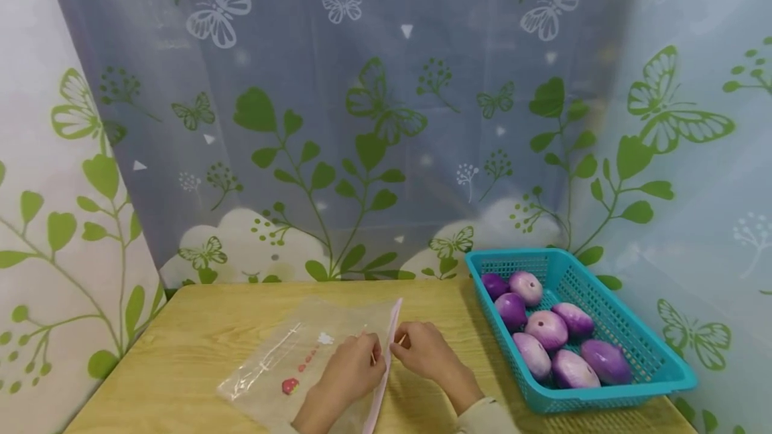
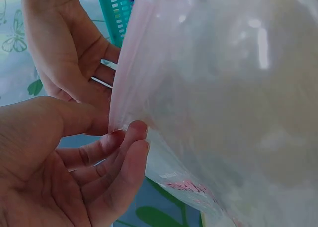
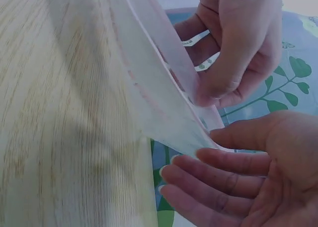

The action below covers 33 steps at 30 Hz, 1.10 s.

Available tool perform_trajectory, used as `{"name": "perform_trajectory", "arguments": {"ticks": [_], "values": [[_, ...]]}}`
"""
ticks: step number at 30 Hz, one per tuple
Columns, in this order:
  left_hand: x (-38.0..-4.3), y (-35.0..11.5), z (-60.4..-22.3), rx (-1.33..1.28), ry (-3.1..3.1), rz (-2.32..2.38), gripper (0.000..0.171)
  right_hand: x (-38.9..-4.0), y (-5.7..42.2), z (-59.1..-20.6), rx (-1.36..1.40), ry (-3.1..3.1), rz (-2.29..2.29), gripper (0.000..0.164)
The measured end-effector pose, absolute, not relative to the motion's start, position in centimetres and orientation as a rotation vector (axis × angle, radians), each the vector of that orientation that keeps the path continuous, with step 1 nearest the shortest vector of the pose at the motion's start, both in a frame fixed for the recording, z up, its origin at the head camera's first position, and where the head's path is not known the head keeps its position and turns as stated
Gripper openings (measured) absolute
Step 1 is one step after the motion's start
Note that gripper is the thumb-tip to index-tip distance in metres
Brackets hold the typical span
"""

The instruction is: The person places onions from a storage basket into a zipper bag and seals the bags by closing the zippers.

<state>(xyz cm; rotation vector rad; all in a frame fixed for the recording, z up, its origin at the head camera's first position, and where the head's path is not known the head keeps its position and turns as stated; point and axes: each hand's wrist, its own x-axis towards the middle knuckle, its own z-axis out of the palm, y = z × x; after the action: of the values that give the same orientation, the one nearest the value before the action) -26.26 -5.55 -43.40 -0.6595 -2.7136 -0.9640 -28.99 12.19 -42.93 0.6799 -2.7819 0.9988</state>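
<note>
A clear plastic zip bag (image 1: 274, 360) lies on the table, printed with small red marks and a strawberry, its pink-edged opening to the right. My left hand (image 1: 354, 368) pinches this pink edge between thumb and fingertips. Just to its right, my right hand (image 1: 427, 350) pinches the same edge with thumb and index finger. In the right wrist view, the pink zip strip (image 3: 166, 63) runs between both hands, and the other fingers of my right hand (image 3: 248, 172) are extended. The left wrist view has the bag's film (image 2: 223, 98) rising beside my left hand (image 2: 54, 157).
A teal plastic basket (image 1: 603, 396) stands at the table's right side with several purple onions (image 1: 547, 330) in it. The wood-grain table (image 1: 181, 353) backs onto a curtain (image 1: 458, 173) printed with leaves and butterflies; more printed cloth hangs at both sides.
</note>
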Motion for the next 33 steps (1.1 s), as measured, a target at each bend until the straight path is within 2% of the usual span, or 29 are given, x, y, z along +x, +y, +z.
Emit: {"name": "perform_trajectory", "arguments": {"ticks": [10,21,33], "values": [[-26.3,-5.2,-44.0,-0.539,-2.635,-0.786,0.011,-28.7,11.9,-43.0,0.673,-2.74,1.033,0.008],[-26.4,-4.6,-44.0,-0.515,-2.524,-0.786,0.019,-28.5,11.7,-42.7,0.654,-2.745,1.073,0.008],[-26.2,-4.0,-43.0,-0.455,-2.374,-0.569,0.017,-28.3,11.4,-43.0,0.586,-2.792,1.153,0.02]]}}
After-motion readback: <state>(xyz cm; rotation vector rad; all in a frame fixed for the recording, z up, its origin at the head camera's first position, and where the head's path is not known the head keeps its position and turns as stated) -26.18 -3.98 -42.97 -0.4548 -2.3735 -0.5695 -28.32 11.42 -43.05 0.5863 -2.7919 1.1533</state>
